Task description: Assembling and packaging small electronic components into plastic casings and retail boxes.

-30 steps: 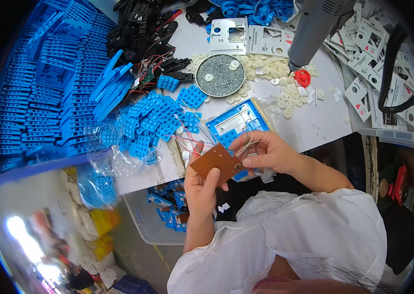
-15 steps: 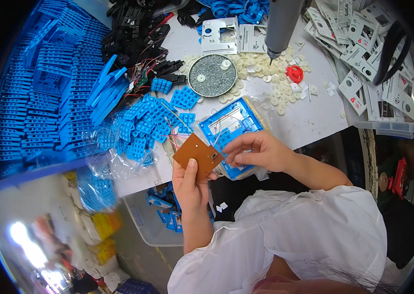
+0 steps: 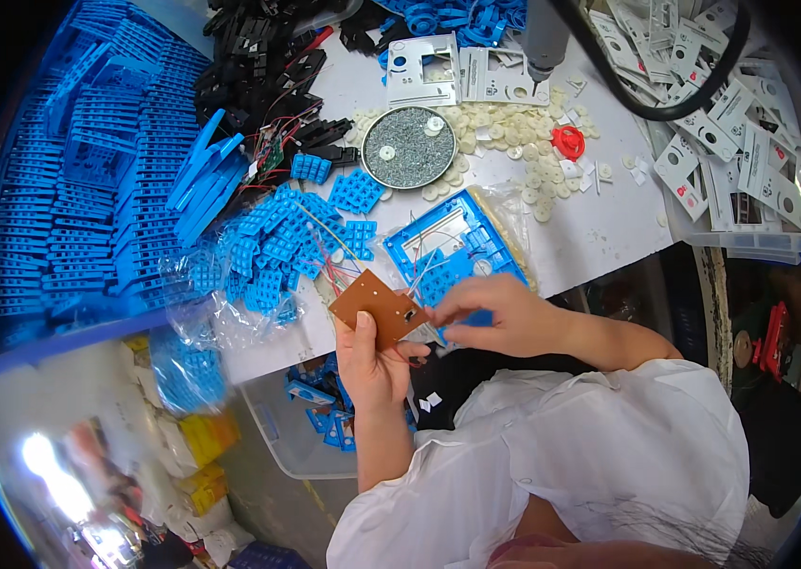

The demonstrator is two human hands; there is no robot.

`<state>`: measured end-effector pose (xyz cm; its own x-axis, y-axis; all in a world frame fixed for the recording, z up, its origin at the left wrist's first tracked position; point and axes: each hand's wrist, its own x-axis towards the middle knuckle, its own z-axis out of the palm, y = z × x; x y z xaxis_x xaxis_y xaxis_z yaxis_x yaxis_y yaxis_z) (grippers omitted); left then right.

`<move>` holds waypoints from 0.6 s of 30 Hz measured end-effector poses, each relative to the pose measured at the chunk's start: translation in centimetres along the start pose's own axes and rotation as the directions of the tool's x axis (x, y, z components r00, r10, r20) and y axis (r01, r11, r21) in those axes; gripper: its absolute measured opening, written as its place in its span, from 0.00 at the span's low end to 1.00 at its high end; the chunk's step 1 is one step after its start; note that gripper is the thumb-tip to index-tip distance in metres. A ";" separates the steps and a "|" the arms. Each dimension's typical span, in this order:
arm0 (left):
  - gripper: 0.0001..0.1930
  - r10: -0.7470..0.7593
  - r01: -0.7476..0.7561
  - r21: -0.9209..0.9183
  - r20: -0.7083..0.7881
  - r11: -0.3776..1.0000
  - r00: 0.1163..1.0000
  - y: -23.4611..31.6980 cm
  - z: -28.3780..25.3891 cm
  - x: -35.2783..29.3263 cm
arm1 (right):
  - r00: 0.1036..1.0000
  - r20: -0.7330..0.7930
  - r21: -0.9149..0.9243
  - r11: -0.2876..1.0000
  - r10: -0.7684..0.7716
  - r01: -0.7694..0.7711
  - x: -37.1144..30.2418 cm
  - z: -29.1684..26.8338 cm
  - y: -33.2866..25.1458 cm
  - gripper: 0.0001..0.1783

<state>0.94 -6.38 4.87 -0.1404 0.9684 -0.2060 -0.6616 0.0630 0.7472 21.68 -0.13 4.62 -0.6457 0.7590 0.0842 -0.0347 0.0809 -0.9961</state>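
Blue keypads [image 3: 277, 228] heaped loose by the bench's [image 3: 618, 228] front-left corner. Left hand [image 3: 372, 368] has brown circuit board [image 3: 377, 311] clamped, thumb on top, at the front edge, wires behind. Blue casing [image 3: 500, 237] beside: open, keypad inside, board not in. Right hand [image 3: 495, 318] near board's right side; can't tell whether it's pinching a wire.

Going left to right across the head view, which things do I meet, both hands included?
Stacked blue plastic parts → loose blue keypads → left hand holding a brown board → right hand → red round piece → printed white panels.
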 end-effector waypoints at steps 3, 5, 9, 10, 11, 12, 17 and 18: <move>0.21 0.013 -0.014 0.103 0.010 0.995 1.000 0.2 0.3 -0.3 | 0.959 -0.103 -0.236 0.943 -0.265 0.235 0.1 -2.5 -2.3 0.10; 0.21 -0.004 -0.002 0.177 0.031 0.984 1.000 0.3 0.6 -0.2 | 0.912 -0.164 -0.242 0.912 -0.376 0.332 0.4 -3.9 -4.2 0.10; 0.20 -0.004 -0.006 0.283 0.035 0.959 0.999 0.1 1.3 -0.3 | 0.971 -0.028 -0.200 0.953 -0.239 0.229 3.1 -3.8 -5.3 0.11; 0.20 -0.012 -0.002 0.293 0.047 0.956 0.999 0.3 1.5 -0.3 | 0.987 0.061 -0.240 0.957 -0.151 0.161 3.6 -4.1 -5.3 0.11; 0.20 -0.020 0.001 0.303 0.058 0.953 0.998 0.4 1.7 -0.3 | 0.988 0.145 -0.285 0.954 -0.056 0.096 3.9 -4.4 -5.3 0.11; 0.20 -0.029 0.009 0.289 0.064 0.957 0.998 0.6 1.9 -0.2 | 0.984 0.175 -0.365 0.926 -0.031 0.094 3.8 -4.9 -5.2 0.11; 0.20 -0.041 0.027 0.234 0.056 0.972 0.998 0.7 1.5 0.2 | 0.967 0.242 -0.564 0.798 -0.086 0.212 2.2 -6.7 -4.5 0.08; 0.19 -0.031 0.017 0.226 0.056 0.974 0.998 0.8 1.3 0.2 | 0.970 0.233 -0.576 0.793 -0.072 0.197 1.9 -6.9 -4.9 0.07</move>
<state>1.40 -5.83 6.24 -0.0782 0.9780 -0.1932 -0.4808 0.1327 0.8667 25.89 5.37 9.81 -0.8016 0.5795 0.1469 0.2847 0.5861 -0.7585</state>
